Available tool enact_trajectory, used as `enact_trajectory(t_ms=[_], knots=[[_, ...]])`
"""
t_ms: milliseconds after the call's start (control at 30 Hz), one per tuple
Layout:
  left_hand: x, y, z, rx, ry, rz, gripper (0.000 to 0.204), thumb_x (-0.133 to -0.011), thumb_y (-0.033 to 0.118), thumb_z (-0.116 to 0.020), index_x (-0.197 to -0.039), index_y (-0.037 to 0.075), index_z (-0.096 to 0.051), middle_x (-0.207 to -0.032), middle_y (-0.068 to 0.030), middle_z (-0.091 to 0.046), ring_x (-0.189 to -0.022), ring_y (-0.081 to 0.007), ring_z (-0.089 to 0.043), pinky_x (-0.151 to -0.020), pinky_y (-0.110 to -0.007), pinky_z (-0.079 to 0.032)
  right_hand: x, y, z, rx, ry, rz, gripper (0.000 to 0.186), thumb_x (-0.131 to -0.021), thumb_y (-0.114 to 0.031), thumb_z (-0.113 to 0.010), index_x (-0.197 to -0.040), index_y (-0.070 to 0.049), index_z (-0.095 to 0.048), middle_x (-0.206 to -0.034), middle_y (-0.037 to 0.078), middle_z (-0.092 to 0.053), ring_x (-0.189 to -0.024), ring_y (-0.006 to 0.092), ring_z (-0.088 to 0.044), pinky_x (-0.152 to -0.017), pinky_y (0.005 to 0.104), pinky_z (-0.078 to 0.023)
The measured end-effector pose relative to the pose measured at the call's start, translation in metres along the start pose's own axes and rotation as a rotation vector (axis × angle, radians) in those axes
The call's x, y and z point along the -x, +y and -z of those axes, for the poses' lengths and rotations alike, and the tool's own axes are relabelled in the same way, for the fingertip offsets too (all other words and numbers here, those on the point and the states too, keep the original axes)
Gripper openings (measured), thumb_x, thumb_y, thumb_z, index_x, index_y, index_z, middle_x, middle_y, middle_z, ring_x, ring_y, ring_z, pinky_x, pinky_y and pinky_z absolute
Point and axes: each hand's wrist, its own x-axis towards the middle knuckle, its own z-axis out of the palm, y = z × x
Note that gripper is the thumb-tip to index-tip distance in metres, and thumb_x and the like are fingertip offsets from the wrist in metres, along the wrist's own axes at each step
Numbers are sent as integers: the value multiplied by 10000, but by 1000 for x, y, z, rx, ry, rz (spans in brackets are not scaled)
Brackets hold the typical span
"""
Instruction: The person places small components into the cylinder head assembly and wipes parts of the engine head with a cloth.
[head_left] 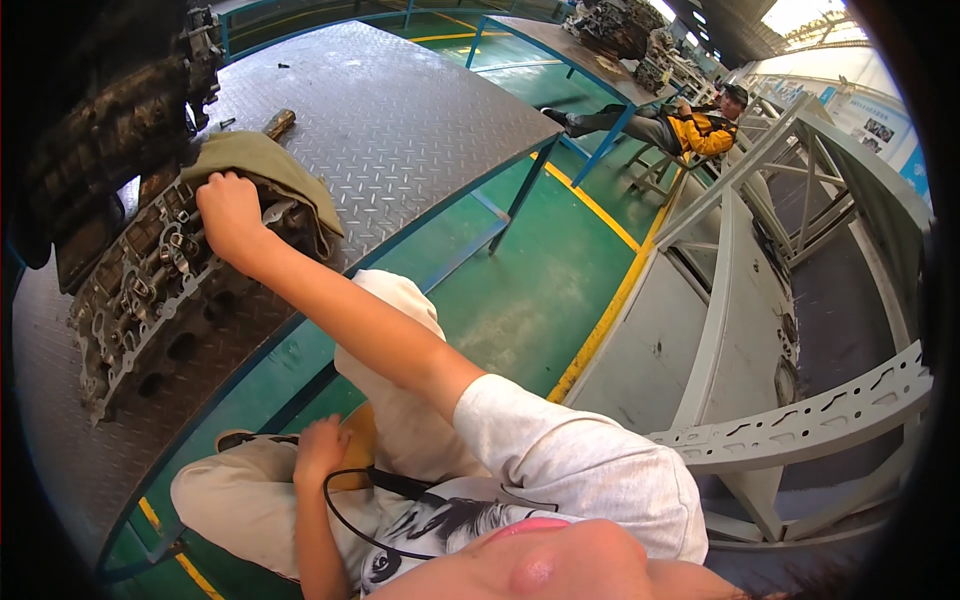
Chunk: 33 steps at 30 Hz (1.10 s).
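My right arm reaches across to the table, where my right hand (230, 217) is closed on an olive-green cloth (260, 165). The cloth is draped over one end of an engine cylinder head (165, 255), a dirty metal casting with valve-train parts along its top. Its far end lies hidden beneath the cloth. Down between my knees, my left hand (322, 447) rests with loosely bent fingers next to a tan stool seat (358, 445); nothing shows in it.
A steel tread-plate table (400, 110) carries the work. A large dark engine (100, 110) looms at the left. Behind the cylinder head lies a brownish rod-like piece (280, 123). A grey metal frame (800, 420) stands at right; a seated person (695, 132) is beside another table (570, 45).
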Motion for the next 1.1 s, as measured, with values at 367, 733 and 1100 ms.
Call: enact_trajectory(t_ms=[367,733,1100], knots=[[0,5,4,-28,-26,23,287,-809,238,-607,-955,-5,-560,-861,-215,-614,-838,-387,-586,-728,-466,-470,-2,9,3,-10,-16,31,69,-594,-59,-659,-661,-76,-656,-746,116,-636,-790,288,-609,-680,365,-478],[0,3,2,-34,33,2,259,-811,230,-602,-934,5,-567,-865,-214,-616,-833,-382,-588,-715,-469,-469,-6,22,6,-273,-31,37,59,-637,-59,-618,-685,-59,-654,-742,169,-625,-781,346,-606,-703,422,-479],[-7,-8,-23,-50,-68,67,286,-825,292,-575,-951,36,-567,-842,-185,-623,-842,-375,-600,-723,-472,-469,-9,26,18,-757,-388,216,215,-753,4,-562,-941,-12,-664,-803,183,-653,-753,296,-645,-689,341,-496]])
